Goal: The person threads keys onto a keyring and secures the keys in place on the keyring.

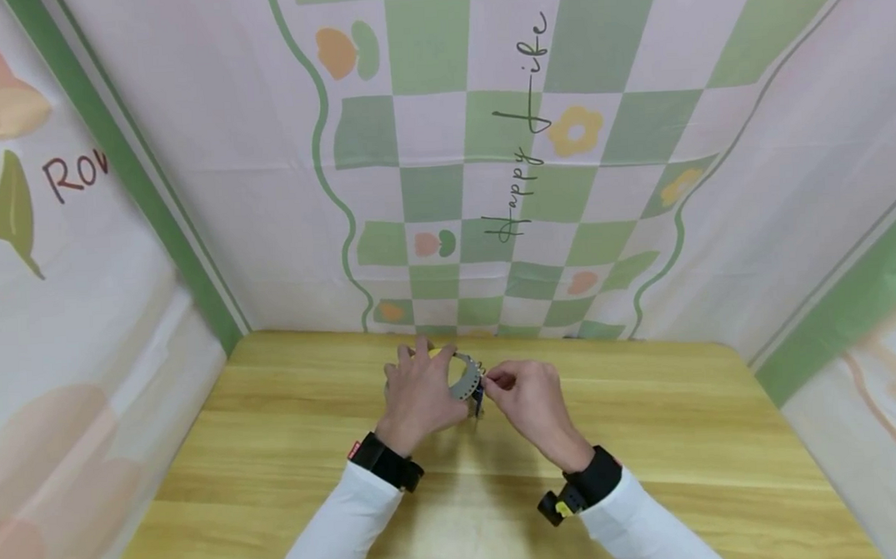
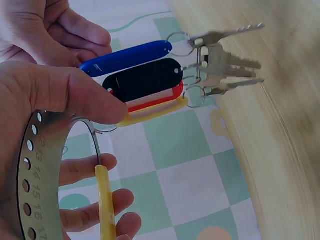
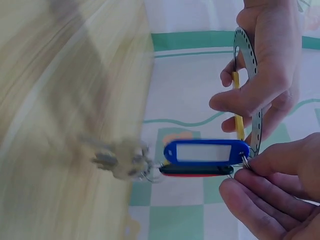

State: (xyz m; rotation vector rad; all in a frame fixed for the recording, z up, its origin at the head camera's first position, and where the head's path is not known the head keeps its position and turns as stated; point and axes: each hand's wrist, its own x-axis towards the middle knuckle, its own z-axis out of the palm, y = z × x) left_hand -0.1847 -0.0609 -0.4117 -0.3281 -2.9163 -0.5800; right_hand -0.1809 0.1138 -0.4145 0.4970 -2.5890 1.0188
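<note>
My left hand [image 1: 419,393] grips a large ring-shaped key holder, whose curved grey metal plate [image 2: 37,175] has numbered holes along its edge and whose other side is a yellow grip [image 2: 105,205]. In the left wrist view its thumb lies against the tags. Blue [image 2: 125,58], black [image 2: 147,80], red [image 2: 157,99] and yellow [image 2: 155,111] key tags stick out beside the plate. Silver keys [image 2: 232,60] dangle from their far ends. My right hand [image 1: 528,397] pinches the small wire ring [image 3: 245,161] at the blue tag's end, right by the plate.
Under the hands is a light wooden table [image 1: 298,453]. A patterned cloth [image 1: 518,160] with green checks hangs behind its back edge, and more printed cloth [image 1: 105,344] stands along the left and right. Both wrists wear black straps [image 1: 597,476] with small cameras.
</note>
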